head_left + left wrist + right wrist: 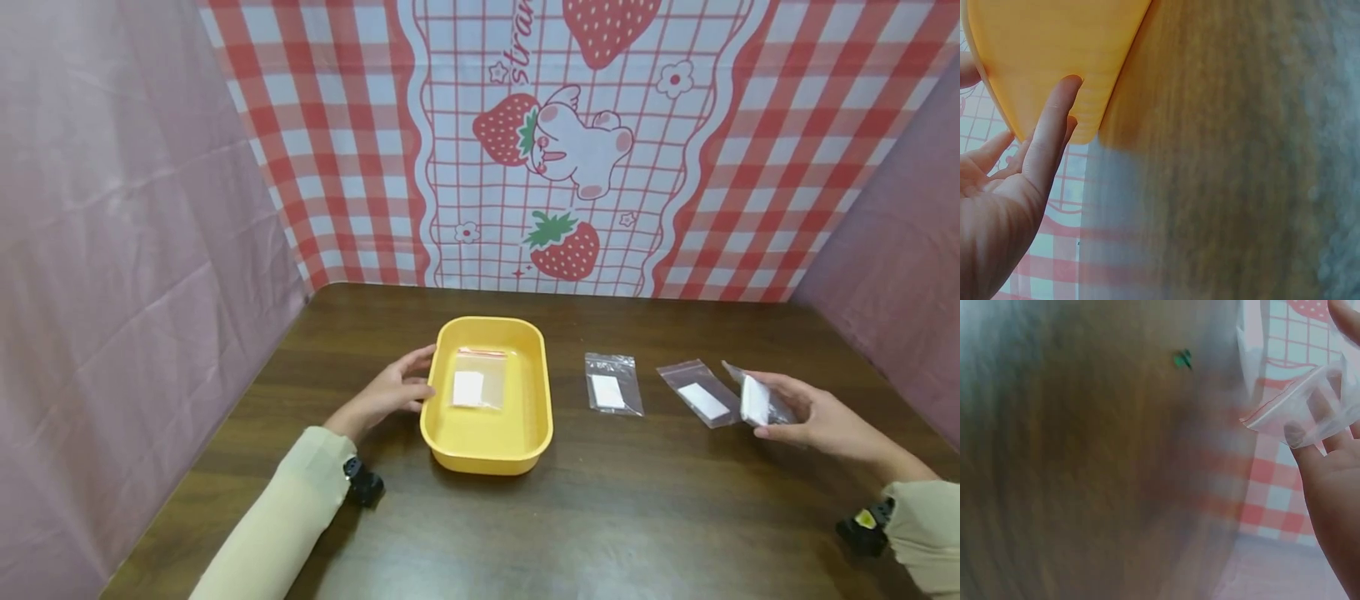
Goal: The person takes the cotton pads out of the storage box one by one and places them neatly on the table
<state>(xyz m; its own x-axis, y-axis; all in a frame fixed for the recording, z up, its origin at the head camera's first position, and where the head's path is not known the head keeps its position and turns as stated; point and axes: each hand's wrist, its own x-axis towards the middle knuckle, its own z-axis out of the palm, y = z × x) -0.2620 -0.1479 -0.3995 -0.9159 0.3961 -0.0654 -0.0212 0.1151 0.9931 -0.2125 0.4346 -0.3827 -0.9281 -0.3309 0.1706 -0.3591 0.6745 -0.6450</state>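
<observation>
1. Your right hand (832, 423) has thumb and fingers clamped on a clear bag (755, 402) with a white piece inside, at your fingertips.
2. Just left of that hand, a second bag (702, 395) lies on the wooden table (600, 517); whether it touches the held one, you cannot tell.
3. Farther left of your right hand, between it and the yellow tray, lies a third bag (613, 385).
4. Your left hand (386, 392) has its fingers apart and fairly straight, touching the near side of the yellow tray (480, 442), which stands just right of it.
5. Right of your left hand, inside the tray, lies a red-edged bag (486, 379).
6. Beyond both hands hangs a checked cloth (360, 150).
</observation>
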